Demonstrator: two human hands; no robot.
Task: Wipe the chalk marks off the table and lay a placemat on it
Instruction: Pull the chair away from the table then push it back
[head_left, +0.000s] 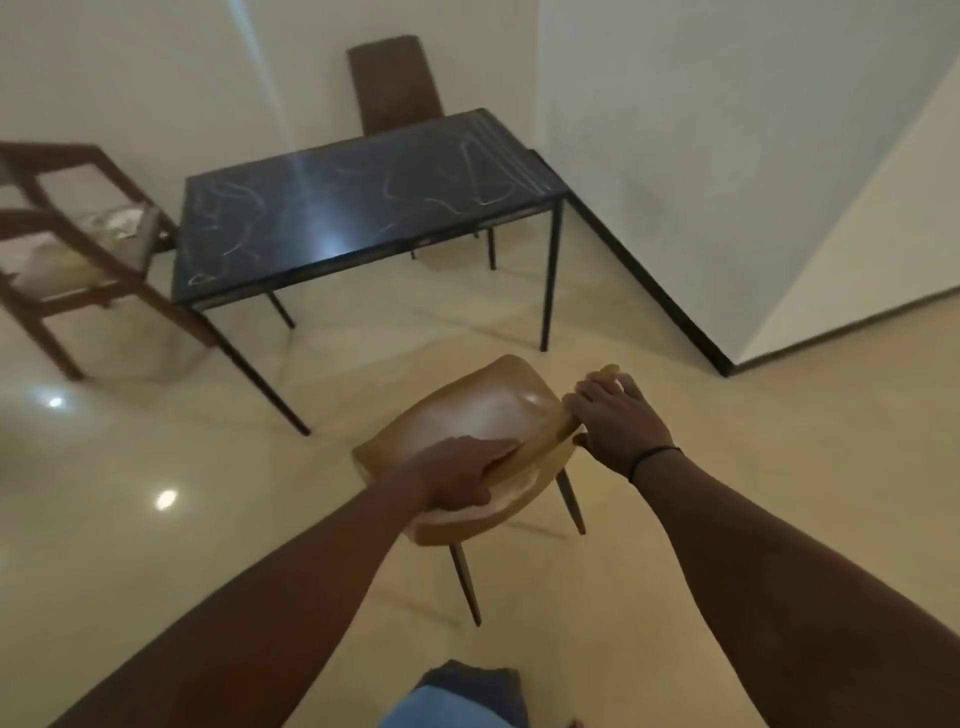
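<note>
Room: cream tiled floor (675, 467), pale walls. Ahead of our hands, well apart, stood the dark table (322, 228), its top scrawled with chalk marks (452, 192). Beyond it, a brown chair (400, 83); to the left, a wooden armchair (78, 244). Our left hand (462, 478) gripped a tan chair (467, 415) at the seat's near edge; our right hand (618, 426) curled over its backrest. Placemat: we could not tell.

black table (332, 218) scrawled with white chalk marks (441, 202), tan chair (483, 410), cream floor (727, 467)
</note>
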